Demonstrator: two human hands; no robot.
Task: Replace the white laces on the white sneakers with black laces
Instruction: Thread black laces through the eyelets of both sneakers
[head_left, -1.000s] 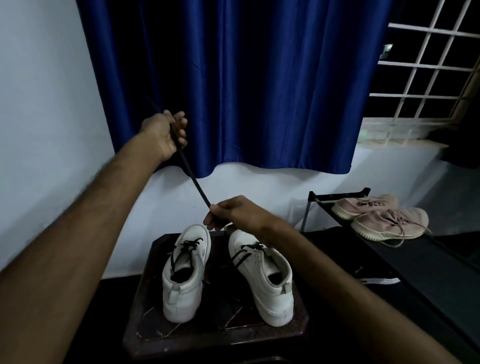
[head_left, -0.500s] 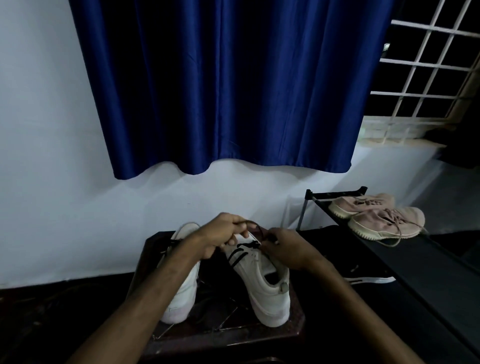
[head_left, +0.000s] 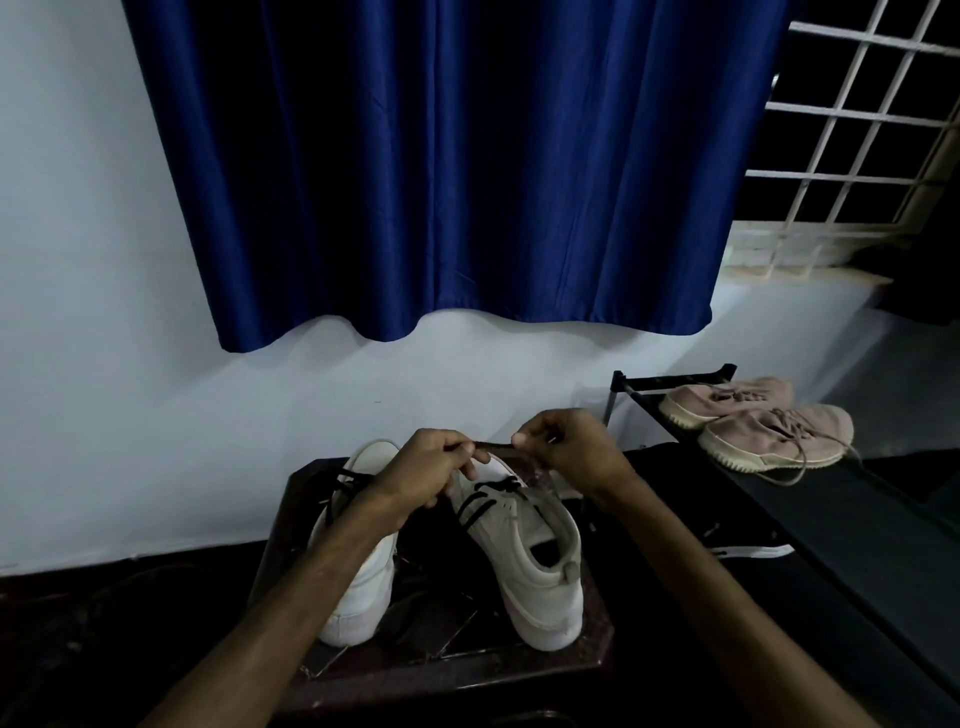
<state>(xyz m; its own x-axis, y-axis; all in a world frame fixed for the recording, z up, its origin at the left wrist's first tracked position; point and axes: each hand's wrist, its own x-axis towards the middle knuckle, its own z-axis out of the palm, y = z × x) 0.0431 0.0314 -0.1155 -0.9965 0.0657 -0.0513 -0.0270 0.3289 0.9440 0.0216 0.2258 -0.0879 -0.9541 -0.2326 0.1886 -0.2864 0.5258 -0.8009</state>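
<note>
Two white sneakers stand side by side on a dark stool (head_left: 592, 654), toes toward the wall. The left sneaker (head_left: 363, 587) has black lacing near its toe, partly hidden by my left forearm. The right sneaker (head_left: 530, 556) shows two black lace bars across its lower eyelets. Above its toe, a short stretch of black lace (head_left: 496, 445) runs level between my hands. My left hand (head_left: 426, 473) pinches one end and my right hand (head_left: 566, 452) pinches the other. No white laces are visible.
A blue curtain (head_left: 441, 171) hangs on the white wall behind. To the right a black shoe rack (head_left: 857, 525) carries a pair of pink sneakers (head_left: 769, 426). A black shoe with a white sole (head_left: 743, 540) lies beneath it. A barred window (head_left: 857, 140) is at upper right.
My left hand came down from high near the curtain, where it held the lace taut, to just above the right sneaker's toe. Both hands now hold the lace close together.
</note>
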